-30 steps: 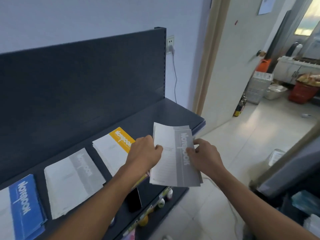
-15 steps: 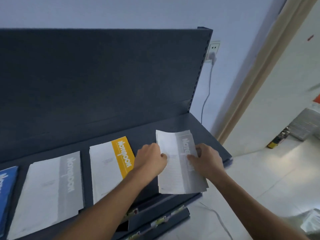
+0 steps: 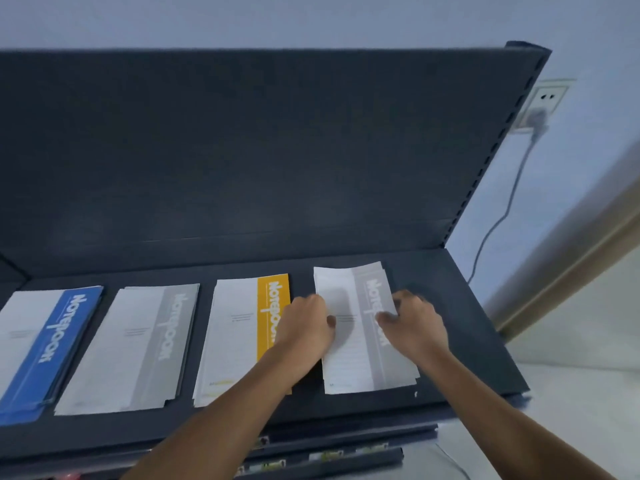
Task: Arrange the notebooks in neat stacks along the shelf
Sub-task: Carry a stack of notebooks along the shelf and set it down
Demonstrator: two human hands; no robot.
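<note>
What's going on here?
A person is arranging notebooks on a dark shelf. The left hand and right hand grip opposite long edges of the rightmost grey stack, which seems to lie on the shelf, probably being squared up. To its left, three more sit in a row, apart from each other: the yellow stack, the second grey stack and the blue stack.

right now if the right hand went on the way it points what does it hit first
The right hand grips the grey-and-white paper notebook stack; past that, probably the dark back panel.
</note>
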